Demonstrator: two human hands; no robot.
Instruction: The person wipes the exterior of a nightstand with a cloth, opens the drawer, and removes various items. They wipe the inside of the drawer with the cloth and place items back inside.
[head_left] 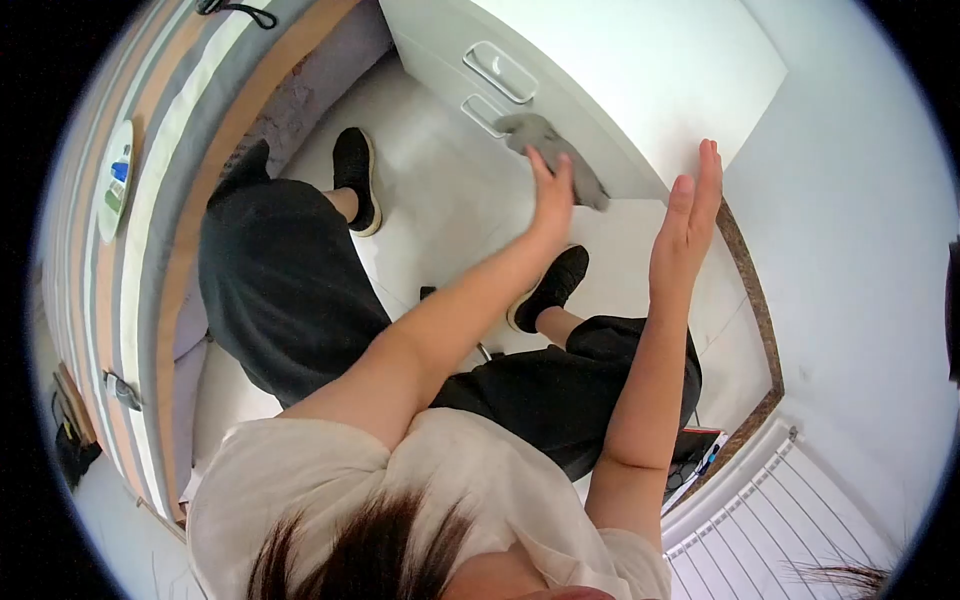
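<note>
The left hand (555, 185) is at a grey cloth (530, 128), which lies against the front of a white cabinet (430, 45). The fingers overlap the cloth, part of it showing above and to the left of the hand and part below and to the right. The hand is slightly blurred; whether it clenches the cloth or merely presses it cannot be told.

The right hand (688, 230) is raised to the right of the left hand, well apart from it. Its fingers are extended and close together, and it grasps nothing. It appears beside the cabinet's right edge; contact cannot be determined.

Above and to the left of the left hand, the cabinet front bears two handles: an upper handle (500, 72) and a lower handle (482, 115), the latter near the cloth. Below the left hand, a black shoe (560, 280) rests on the pale floor (430, 210); a second black shoe (352, 165) stands to its left. Farther left is a striped cover (170, 150) bearing an oval dish (122, 145) with blue and green items. Below the right hand are a brown floor border (765, 310) and, lower still, a white barred rack (770, 510).
</note>
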